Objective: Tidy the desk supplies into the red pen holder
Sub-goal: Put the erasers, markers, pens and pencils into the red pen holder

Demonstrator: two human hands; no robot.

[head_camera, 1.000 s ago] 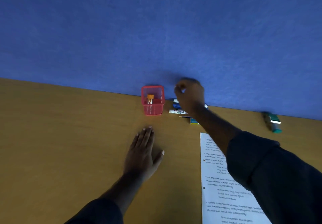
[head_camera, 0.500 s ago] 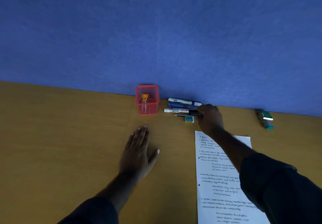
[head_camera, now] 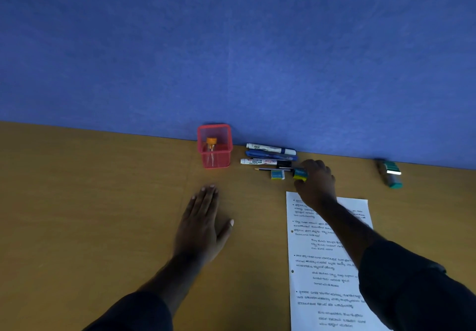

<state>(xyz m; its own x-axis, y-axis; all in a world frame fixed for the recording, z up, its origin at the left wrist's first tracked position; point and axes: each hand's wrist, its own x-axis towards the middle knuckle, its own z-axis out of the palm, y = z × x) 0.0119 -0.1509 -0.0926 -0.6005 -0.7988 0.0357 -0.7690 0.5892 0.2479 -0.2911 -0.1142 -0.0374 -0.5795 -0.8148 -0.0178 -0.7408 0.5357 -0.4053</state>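
Nearest the viewer, the left hand (head_camera: 203, 223) is lying flat on the tan wooden desk (head_camera: 90, 202), fingers straight and together, holding nothing and pointing toward the far wall. To its right, the white printed sheet of paper (head_camera: 327, 266) is lying on the desk, and the dark-sleeved forearm is crossing over it. Farther on, the right hand (head_camera: 315, 182) is pinching a small blue-and-yellow block, seemingly an eraser (head_camera: 300, 173), between thumb and fingertips, so the step in hand appears to be picking up this item; whether it is clear of the desk cannot be told. Just left of it, a second small teal-and-white eraser (head_camera: 277, 174) is lying on the desk, and beyond that a thin pencil (head_camera: 270, 169), a white whiteboard marker (head_camera: 258, 161), a blue pen (head_camera: 268, 154) and a white-and-blue marker (head_camera: 270, 148) are lying in a row. Left of these, against the blue wall, the red mesh pen holder (head_camera: 215, 147) is standing upright, with an orange-capped clear tube (head_camera: 211, 146) inside. The next move probably calls for carrying the block left over the row and dropping it into the holder. Far right, a green-and-grey stapler-like object (head_camera: 390, 173) is lying well apart.
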